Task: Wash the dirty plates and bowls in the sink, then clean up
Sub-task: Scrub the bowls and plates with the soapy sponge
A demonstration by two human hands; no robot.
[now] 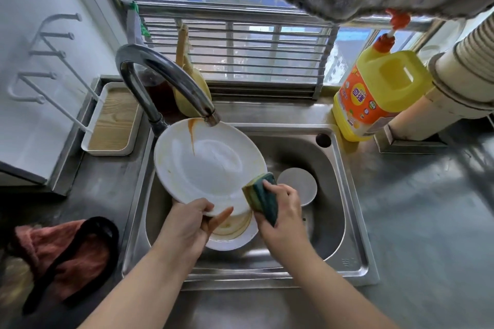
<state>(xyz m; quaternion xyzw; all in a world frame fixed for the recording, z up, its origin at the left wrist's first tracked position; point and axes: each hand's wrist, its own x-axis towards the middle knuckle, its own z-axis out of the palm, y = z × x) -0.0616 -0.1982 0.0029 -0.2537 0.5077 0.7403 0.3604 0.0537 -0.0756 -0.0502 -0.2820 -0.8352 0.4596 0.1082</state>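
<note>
My left hand (191, 218) grips the near rim of a large white plate (205, 165), tilted up over the steel sink (344, 224). An orange sauce streak runs down the plate's upper part, under the faucet spout (171, 80). My right hand (280, 211) grips a green and yellow sponge (258, 195) against the plate's lower right edge. Below the plate, a dirty white dish (235, 232) with brown residue lies in the basin. A round grey drain cover (298, 185) sits further right in the basin.
A yellow detergent jug (379, 93) with an orange cap stands at the sink's back right corner. A white tray with a wooden base (115, 120) and a white rack sit on the left. A pink cloth with a black strap (72, 251) lies on the left counter.
</note>
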